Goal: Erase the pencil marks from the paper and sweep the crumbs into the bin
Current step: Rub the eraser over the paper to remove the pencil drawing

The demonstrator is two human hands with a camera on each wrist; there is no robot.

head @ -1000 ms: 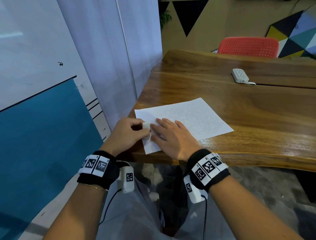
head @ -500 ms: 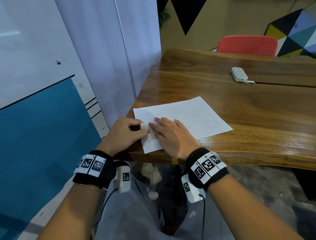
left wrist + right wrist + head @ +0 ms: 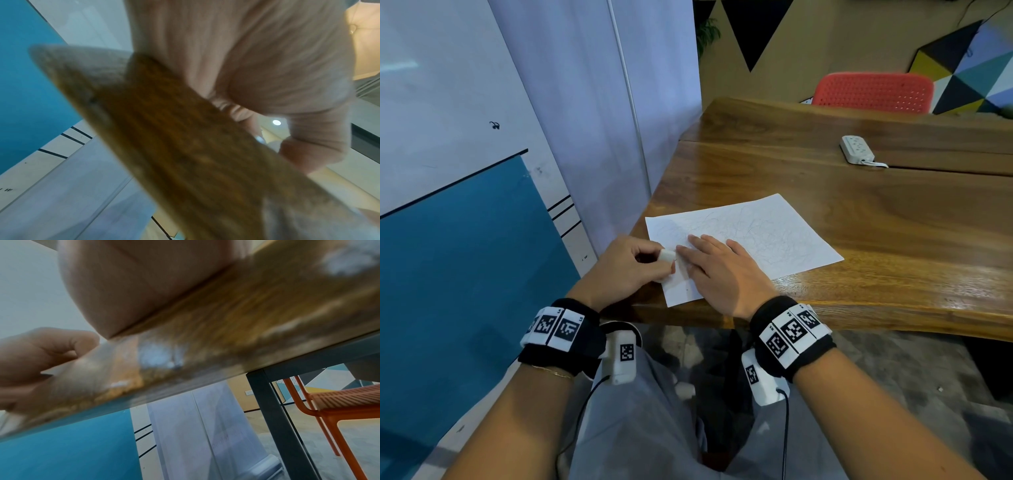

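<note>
L hand [image 3: 628, 265] sits at the near-left corner of the paper [image 3: 763, 233], fingers curled, pinching a small white eraser [image 3: 667, 255] against the sheet. Just beside it, R hand [image 3: 717, 270] lies flat on the paper, fingers straight, pressing it to the wooden table [image 3: 893, 219]. Faint pencil scribbles cover the sheet. Farther right: white power strip [image 3: 856, 148], red chair [image 3: 873, 91] behind the table.
</note>
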